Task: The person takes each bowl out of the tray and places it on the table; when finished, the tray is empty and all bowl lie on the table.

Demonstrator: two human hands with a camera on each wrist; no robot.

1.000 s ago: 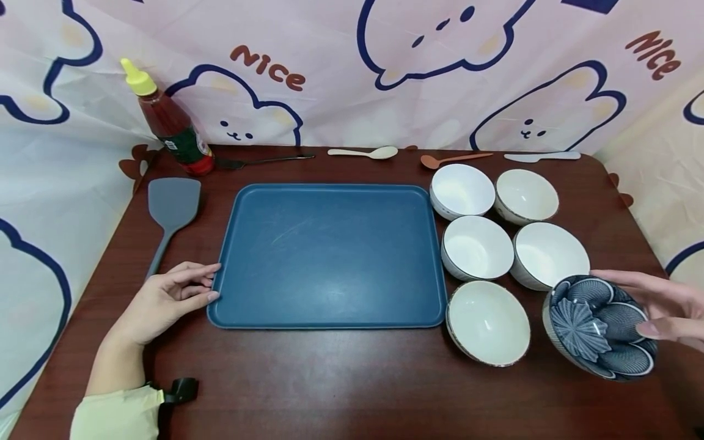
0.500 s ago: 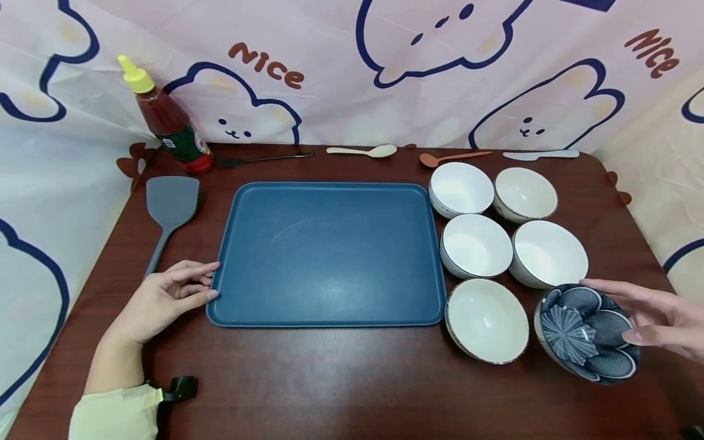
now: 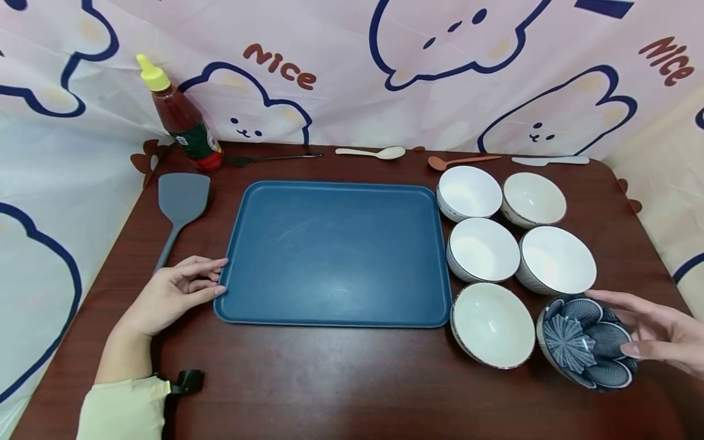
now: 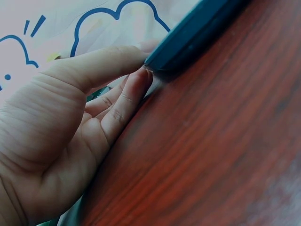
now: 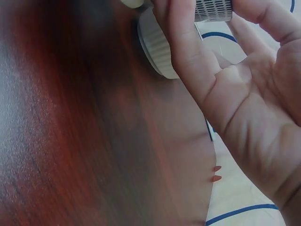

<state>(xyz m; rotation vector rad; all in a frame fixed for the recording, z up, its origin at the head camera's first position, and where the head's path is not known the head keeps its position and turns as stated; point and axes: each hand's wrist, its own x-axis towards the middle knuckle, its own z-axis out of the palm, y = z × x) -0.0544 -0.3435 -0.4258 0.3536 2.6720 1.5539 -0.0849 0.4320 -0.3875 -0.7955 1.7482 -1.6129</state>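
Note:
A blue rectangular tray (image 3: 341, 256) lies on the dark wooden table. My left hand (image 3: 170, 293) is at its left edge; in the left wrist view, the thumb (image 4: 113, 61) and fingers pinch the tray's rim (image 4: 188, 37). On the right, my right hand (image 3: 660, 333) grips a dark bowl with a petal pattern inside (image 3: 585, 342), thumb at the rim and fingers around the far side. That bowl is beside a cream bowl (image 3: 492, 324). Only a piece of the patterned bowl's grey outer wall (image 5: 214, 10) shows in the right wrist view.
Several white bowls (image 3: 484, 249) stand close together right of the tray. A grey spatula (image 3: 183, 198) and a red sauce bottle (image 3: 187, 125) are at left. Along the back edge lie a black fork (image 3: 275, 158), a cream spoon (image 3: 371, 153), a brown spoon (image 3: 464, 161) and a white knife (image 3: 550, 161).
My right hand has moved the patterned bowl left and towards the front, closer to the cream bowl. My left hand stays at the tray's edge. The head view has shifted slightly.

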